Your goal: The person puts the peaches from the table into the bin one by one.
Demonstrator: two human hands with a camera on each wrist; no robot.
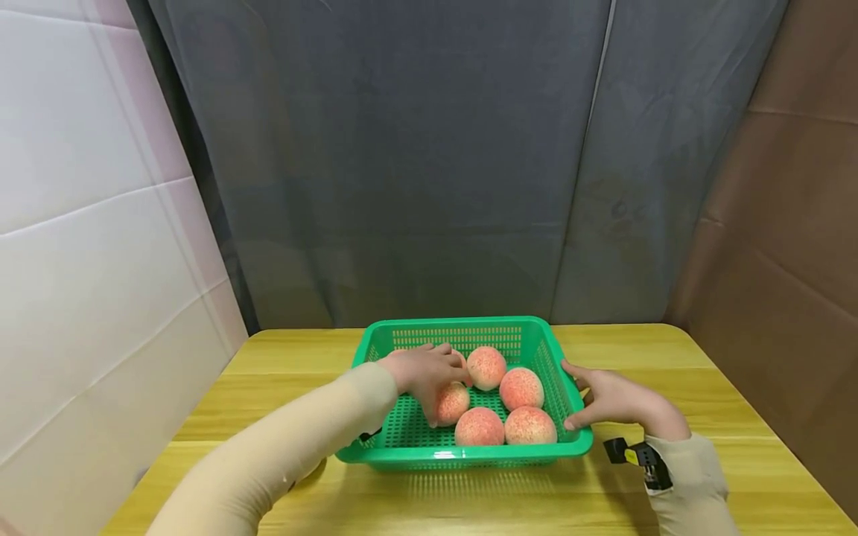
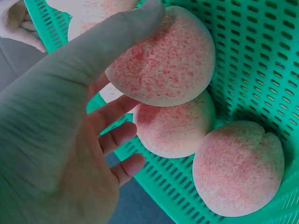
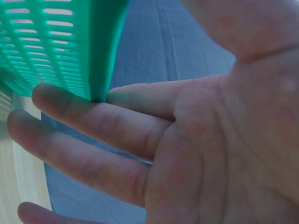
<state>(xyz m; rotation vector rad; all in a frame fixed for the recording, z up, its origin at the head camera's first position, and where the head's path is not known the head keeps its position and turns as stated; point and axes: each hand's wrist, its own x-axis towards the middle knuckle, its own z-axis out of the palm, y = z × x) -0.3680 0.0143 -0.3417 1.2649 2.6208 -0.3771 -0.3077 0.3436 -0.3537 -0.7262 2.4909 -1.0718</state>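
Inside a green plastic basket (image 1: 462,452), my left hand (image 1: 432,376) holds a pink, speckled peach (image 1: 453,404). In the left wrist view the thumb lies over the held peach (image 2: 163,60), and the index finger is mostly hidden behind it. A second peach (image 2: 175,133) sits just beyond it, and another peach (image 2: 238,170) lies near the basket's corner. My right hand (image 1: 620,402) touches the basket's right rim with thumb and index finger spread along it. In the right wrist view its other fingers (image 3: 107,121) reach fairly straight beside the basket's outer wall (image 3: 100,51).
More peaches (image 1: 521,388) rest in the middle and right of the basket. It stands on a yellow wood-grain table (image 1: 302,357). A dark grey cloth (image 1: 415,164) hangs behind, with a white sheet (image 1: 100,223) on the left and a brown one (image 1: 791,238) on the right.
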